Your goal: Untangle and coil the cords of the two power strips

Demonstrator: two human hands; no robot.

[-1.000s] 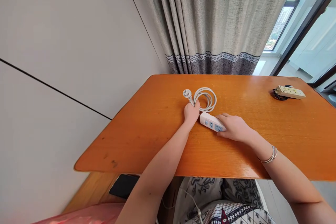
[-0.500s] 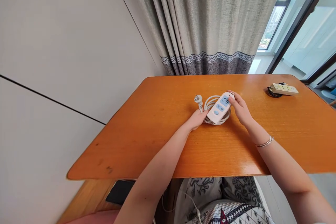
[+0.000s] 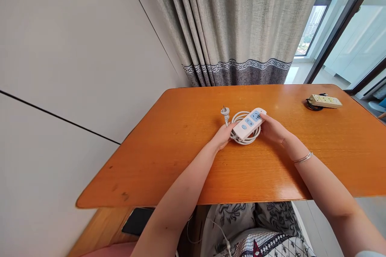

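Observation:
A white power strip [image 3: 248,123] with pale blue sockets lies tilted over its own coiled white cord [image 3: 247,141], over the middle of the table. My left hand [image 3: 223,135] is closed at the near left end, its thumb against the strip and the coil. Around the far right end my right hand [image 3: 271,127] is closed too, thumb on the top face, other fingers hidden underneath. The cord's plug [image 3: 224,111] sticks up beyond my left hand, prongs pointing away from me.
On the right of the wooden table [image 3: 144,160] lies a second, cream power strip [image 3: 325,101] with a black cord [image 3: 314,107]. A curtain [image 3: 241,28] hangs behind the far edge; a pale wall [image 3: 60,48] stands at the left. Below the table is a dark phone-like slab [image 3: 137,221].
The white power strip and its coil have shifted slightly left and turned flatter. My right hand has slid from the strip's top end down along its right side.

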